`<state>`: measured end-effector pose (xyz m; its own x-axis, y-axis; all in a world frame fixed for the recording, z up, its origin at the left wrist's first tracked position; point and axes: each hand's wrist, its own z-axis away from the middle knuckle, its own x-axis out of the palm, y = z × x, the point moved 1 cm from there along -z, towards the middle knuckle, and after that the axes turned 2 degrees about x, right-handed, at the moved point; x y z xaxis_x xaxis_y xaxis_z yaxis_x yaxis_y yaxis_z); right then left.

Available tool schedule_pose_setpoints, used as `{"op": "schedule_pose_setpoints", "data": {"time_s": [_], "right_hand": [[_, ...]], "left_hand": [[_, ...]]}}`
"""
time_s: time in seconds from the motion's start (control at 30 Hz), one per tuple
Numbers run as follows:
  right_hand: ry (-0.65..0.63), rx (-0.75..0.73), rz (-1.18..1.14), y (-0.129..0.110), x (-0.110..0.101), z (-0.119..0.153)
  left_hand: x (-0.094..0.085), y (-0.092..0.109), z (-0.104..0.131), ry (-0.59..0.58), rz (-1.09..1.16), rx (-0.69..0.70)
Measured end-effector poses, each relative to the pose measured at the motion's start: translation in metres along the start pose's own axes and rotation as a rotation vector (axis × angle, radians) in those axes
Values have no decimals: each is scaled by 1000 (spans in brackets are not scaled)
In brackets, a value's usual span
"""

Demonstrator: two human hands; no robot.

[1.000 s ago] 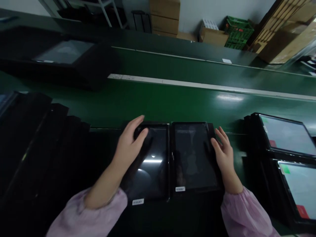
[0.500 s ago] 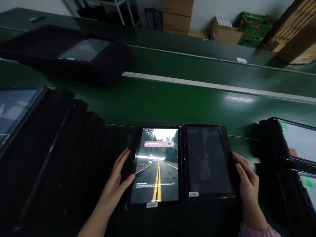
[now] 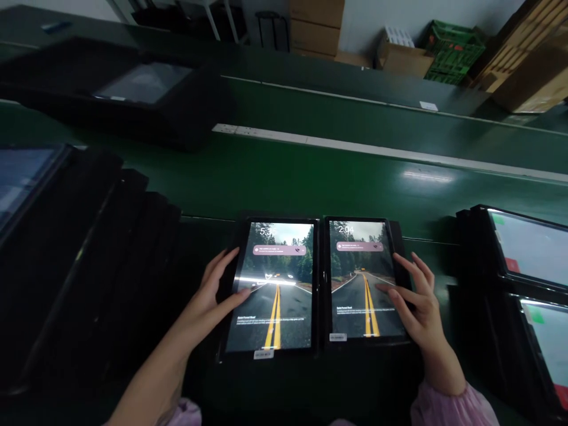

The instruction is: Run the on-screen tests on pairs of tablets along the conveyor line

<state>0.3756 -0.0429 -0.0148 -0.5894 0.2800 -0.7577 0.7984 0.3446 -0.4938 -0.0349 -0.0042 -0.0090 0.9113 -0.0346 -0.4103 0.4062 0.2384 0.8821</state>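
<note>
Two tablets lie side by side before me, both lit with a picture of a forest road. My left hand [image 3: 208,302] holds the left tablet [image 3: 277,302] by its left edge, fingers along the side and thumb over the screen. My right hand [image 3: 419,296] is open at the right edge of the right tablet [image 3: 355,296], fingers spread, with fingertips over its screen. Whether they press the glass I cannot tell. The left tablet reads 5 and blurred digits; the right one reads 2:04. Each has a small white label at its lower edge.
Dark trays [image 3: 110,236] are stacked at my left, with a tablet [image 3: 26,177] on top. Two lit tablets [image 3: 532,248] in black trays stand at right. A larger black tray [image 3: 186,112] holds another tablet behind. Beyond the green bench [image 3: 288,177] are cardboard boxes [image 3: 317,26] and a green crate [image 3: 455,50].
The right tablet's screen has gone from dark to lit. My right hand has moved from its side edge onto the screen, fingers spreading. My left thumb reaches further over the left screen.
</note>
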Motion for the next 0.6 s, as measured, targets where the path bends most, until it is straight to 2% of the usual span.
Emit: {"op": "schedule_pose_setpoints", "data": {"time_s": [0.13, 0.2, 0.27, 0.33, 0.47, 0.53, 0.6], "right_hand": [[41, 134, 4, 5, 4, 4], [84, 142, -83, 6, 2, 6], [119, 134, -153, 6, -1, 8], [131, 134, -172, 6, -3, 7], [164, 124, -139, 4, -3, 7], [188, 122, -134, 3, -2, 7], [206, 121, -142, 3, -2, 8]], "left_hand": [[-10, -10, -13, -66, -39, -17], [-16, -19, -18, -130, -73, -32], [-17, -24, -21, -143, -91, -37], [-11, -21, -23, -62, -82, -51], [9, 2, -28, 207, 40, -149], [15, 13, -30, 267, 149, -205], [16, 17, -31, 276, 251, -260]]}}
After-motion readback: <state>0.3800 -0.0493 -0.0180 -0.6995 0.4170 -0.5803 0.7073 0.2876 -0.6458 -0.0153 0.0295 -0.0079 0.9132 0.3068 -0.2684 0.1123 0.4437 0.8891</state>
